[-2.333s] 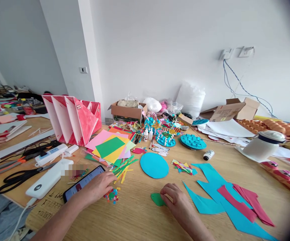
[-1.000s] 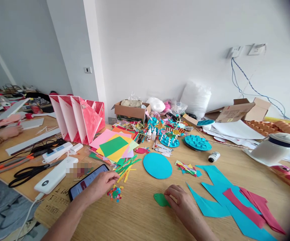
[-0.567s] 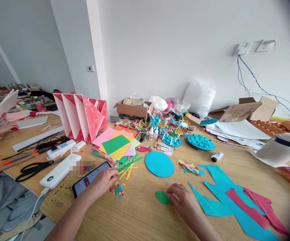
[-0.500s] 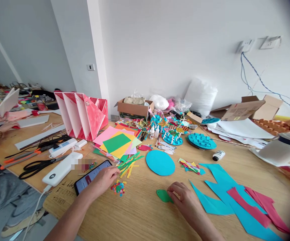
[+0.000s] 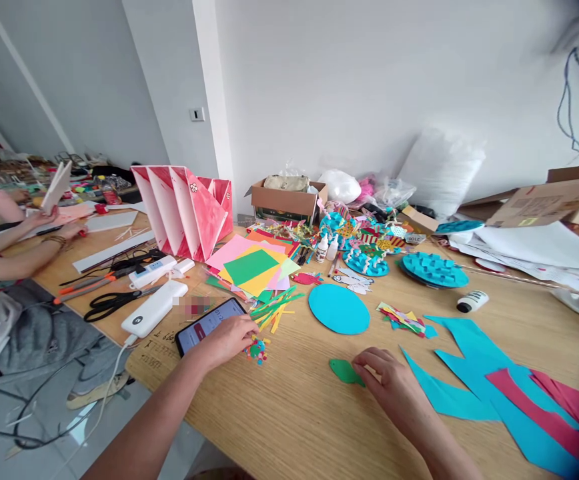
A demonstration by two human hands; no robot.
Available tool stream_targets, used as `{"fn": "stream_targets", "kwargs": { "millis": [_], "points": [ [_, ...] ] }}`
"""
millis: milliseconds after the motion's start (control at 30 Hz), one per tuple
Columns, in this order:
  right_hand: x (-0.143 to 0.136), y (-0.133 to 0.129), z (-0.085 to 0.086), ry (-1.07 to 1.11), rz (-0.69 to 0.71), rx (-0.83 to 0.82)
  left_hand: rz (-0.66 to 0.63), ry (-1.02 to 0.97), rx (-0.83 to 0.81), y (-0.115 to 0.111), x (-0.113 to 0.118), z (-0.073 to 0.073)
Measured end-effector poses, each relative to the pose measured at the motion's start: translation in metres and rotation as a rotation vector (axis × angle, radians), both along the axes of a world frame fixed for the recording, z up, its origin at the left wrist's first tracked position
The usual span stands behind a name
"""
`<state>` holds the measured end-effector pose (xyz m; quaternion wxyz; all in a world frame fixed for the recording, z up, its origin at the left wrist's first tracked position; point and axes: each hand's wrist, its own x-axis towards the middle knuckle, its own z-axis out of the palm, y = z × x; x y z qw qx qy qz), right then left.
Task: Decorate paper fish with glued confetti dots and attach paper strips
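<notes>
Paper cutout [image 5: 343, 371], green and fish-shaped

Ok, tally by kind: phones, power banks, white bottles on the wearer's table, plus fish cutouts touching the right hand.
Smartphone: 1
White power bank: 1
Upright white bottles: 2
Lying black-capped white bottle: 1
Green fish cutout at the right hand: 1
Total: 6

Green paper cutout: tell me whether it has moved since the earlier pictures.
No, not noticeably: against the blue circle, the green paper cutout keeps its place on the near side.

Tbl [image 5: 289, 427] w/ blue disc [image 5: 338, 309] (& paper bits [image 5: 256, 349]).
</notes>
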<state>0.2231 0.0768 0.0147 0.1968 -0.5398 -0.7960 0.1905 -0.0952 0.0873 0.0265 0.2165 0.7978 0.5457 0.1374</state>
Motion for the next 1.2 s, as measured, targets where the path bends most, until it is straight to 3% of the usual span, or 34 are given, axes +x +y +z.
{"fn": "stream_targets", "kwargs": {
  "millis": [367, 533, 667, 800, 1000, 1100, 1200],
  "points": [
    [0.004, -0.001, 0.003, -0.016, -0.019, 0.017, -0.041, 0.017, 0.003, -0.005, 0.006, -0.002],
    [0.01, 0.001, 0.002, -0.023, -0.082, 0.031, 0.037, -0.07, 0.061, -0.006, 0.014, 0.012],
    [0.008, 0.003, -0.004, 0.003, -0.078, 0.009, 0.076, -0.119, 0.068, -0.007, 0.037, 0.026],
    [-0.002, -0.003, 0.005, 0.063, -0.086, 0.001, -0.119, -0.187, 0.103, -0.015, 0.079, 0.03],
    [-0.011, -0.005, 0.058, 0.003, -0.039, -0.088, -0.587, -0.053, 0.199, -0.023, 0.137, 0.016],
    [-0.003, 0.016, 0.071, -0.006, -0.083, -0.094, -0.66, -0.055, 0.254, -0.019, 0.156, 0.003],
    [0.005, 0.049, 0.067, 0.103, -0.173, -0.15, -0.6, -0.154, 0.352, -0.015, 0.169, -0.019]
  ]
}}
